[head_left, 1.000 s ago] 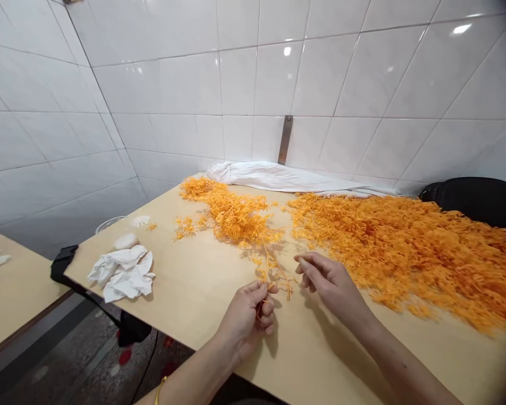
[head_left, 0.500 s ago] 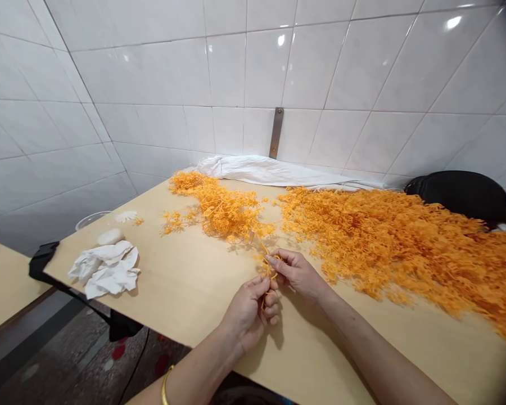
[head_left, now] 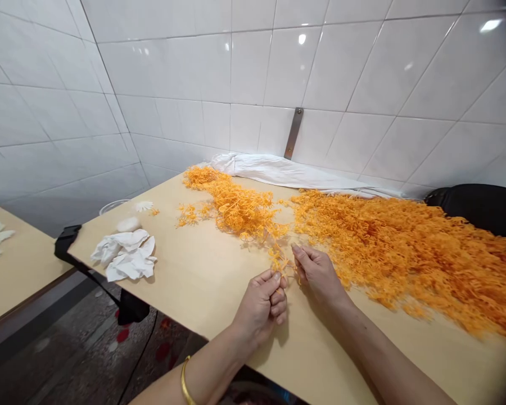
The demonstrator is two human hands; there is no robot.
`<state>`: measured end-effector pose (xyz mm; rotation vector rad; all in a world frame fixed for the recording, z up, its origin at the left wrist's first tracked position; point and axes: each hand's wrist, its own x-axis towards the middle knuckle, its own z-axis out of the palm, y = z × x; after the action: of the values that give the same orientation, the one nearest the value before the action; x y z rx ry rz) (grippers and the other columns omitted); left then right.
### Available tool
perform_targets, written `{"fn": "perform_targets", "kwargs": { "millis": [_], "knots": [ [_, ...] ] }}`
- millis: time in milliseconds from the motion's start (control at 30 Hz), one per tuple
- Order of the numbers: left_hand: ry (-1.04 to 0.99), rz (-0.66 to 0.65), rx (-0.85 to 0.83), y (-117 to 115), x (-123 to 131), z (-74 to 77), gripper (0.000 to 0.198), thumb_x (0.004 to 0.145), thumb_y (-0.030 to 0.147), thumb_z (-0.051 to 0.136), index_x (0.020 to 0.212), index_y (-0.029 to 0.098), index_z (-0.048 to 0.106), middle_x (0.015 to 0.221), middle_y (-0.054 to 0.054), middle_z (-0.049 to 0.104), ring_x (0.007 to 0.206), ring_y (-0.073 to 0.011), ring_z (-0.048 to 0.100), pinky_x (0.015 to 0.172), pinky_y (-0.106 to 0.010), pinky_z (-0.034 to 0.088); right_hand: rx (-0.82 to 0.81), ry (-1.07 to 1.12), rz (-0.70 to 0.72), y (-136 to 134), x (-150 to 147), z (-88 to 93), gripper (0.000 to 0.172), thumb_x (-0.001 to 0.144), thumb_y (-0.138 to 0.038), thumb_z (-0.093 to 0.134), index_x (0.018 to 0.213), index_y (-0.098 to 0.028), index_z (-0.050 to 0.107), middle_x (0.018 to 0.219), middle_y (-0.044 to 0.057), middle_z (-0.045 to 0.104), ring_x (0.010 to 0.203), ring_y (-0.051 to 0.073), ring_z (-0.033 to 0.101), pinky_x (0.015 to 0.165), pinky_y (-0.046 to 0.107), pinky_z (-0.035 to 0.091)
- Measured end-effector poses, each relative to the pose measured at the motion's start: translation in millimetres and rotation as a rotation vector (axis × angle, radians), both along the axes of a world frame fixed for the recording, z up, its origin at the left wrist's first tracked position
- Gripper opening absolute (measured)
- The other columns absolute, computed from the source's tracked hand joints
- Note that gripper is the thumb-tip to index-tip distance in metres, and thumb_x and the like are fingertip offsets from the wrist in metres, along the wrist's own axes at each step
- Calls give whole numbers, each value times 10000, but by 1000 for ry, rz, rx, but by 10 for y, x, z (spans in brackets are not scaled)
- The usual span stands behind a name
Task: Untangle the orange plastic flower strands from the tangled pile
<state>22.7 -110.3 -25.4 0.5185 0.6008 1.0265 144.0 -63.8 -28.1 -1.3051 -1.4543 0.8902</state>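
Observation:
My left hand [head_left: 266, 304] is closed, its thumb and forefinger pinching a small orange sprig [head_left: 277, 261] that looks like branched plastic. The sprig's thin tips stick up above the fingers; its lower part is hidden in the hand. Just to the right, my right hand [head_left: 318, 274] is closed too, with thumb against bent fingers. Thin orange strands of the sprig reach its fingers, though the exact grip point is hidden. Beyond both hands lies a loose heap of orange sprigs [head_left: 247, 211]. A much larger pile of orange sprigs [head_left: 388, 247] spreads beside my right hand and forearm.
Crumpled white tissue [head_left: 130, 259], a white rounded object [head_left: 128, 224] and a white flower-like piece [head_left: 143, 206] lie at the table's left. White cloth [head_left: 278, 171] runs along the tiled wall. A black bag [head_left: 480, 211] sits behind the large pile. Another table [head_left: 21, 281] stands left.
My right hand has moved slightly away from my left, and its fingers are more curled. The left keeps its pinch on the sprig. The whole view has shifted a little to the left.

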Motion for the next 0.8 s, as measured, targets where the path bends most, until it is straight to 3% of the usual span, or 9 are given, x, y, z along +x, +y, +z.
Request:
{"fn": "perform_targets", "kwargs": {
  "millis": [67, 167, 267, 400, 500, 633, 733, 800],
  "knots": [
    [29, 17, 38, -15, 23, 13, 226, 714, 343, 554, 641, 163, 438, 375, 109, 220, 314, -24, 161, 311, -152, 190, -10, 40, -75, 51, 70, 28, 420, 744, -482, 489, 473, -190, 355, 378, -63, 317, 357, 61, 286, 367, 210, 236],
    [186, 44, 159, -82, -12, -15, 272, 722, 407, 528, 632, 171, 431, 373, 106, 241, 298, -30, 181, 308, -167, 204, -72, 263, -340, 160, 323, 171, 432, 678, -497, 547, 478, -205, 301, 380, -82, 281, 321, 52, 270, 323, 201, 186],
    [380, 55, 225, -146, -78, -81, 290, 752, 445, 464, 649, 176, 433, 370, 103, 246, 294, -41, 185, 314, -182, 189, -50, 365, -404, 204, 548, 387, 415, 650, -472, 586, 499, -193, 319, 415, -90, 283, 324, 41, 306, 319, 180, 195],
    [606, 164, 319, -164, -98, -105, 271, 791, 393, 413, 645, 166, 448, 429, 75, 302, 377, -53, 251, 390, -189, 208, -62, 333, -152, 91, 445, 607, 237, 653, -395, 599, 724, -182, 520, 510, -48, 453, 400, 74, 429, 356, 193, 276],
    [726, 237, 431, -169, -95, -79, 265, 799, 333, 412, 604, 158, 449, 529, 35, 382, 487, -72, 326, 480, -199, 262, -85, 262, 67, -51, 230, 650, 251, 681, -374, 575, 845, -186, 545, 557, -40, 456, 420, 68, 394, 380, 202, 272],
    [764, 271, 512, -183, -105, -87, 249, 803, 302, 410, 598, 170, 462, 544, 19, 414, 522, -100, 350, 522, -218, 257, -33, -88, 267, -269, 25, 571, 267, 757, -410, 506, 900, -196, 576, 517, -49, 372, 435, 78, 325, 415, 221, 260],
    [713, 259, 555, -181, -100, -117, 235, 805, 279, 404, 619, 172, 500, 586, -8, 474, 561, -125, 402, 553, -229, 266, 66, -319, 337, -408, -117, 449, 255, 750, -374, 527, 935, -212, 595, 585, -13, 467, 522, 112, 410, 500, 240, 329],
    [735, 238, 568, -183, -94, -134, 230, 812, 266, 387, 639, 176, 508, 599, -18, 484, 569, -135, 416, 562, -236, 260, 133, -335, 358, -428, -166, 371, 177, 777, -328, 487, 817, -203, 605, 635, 11, 516, 590, 130, 460, 557, 250, 360]
  ]
}}
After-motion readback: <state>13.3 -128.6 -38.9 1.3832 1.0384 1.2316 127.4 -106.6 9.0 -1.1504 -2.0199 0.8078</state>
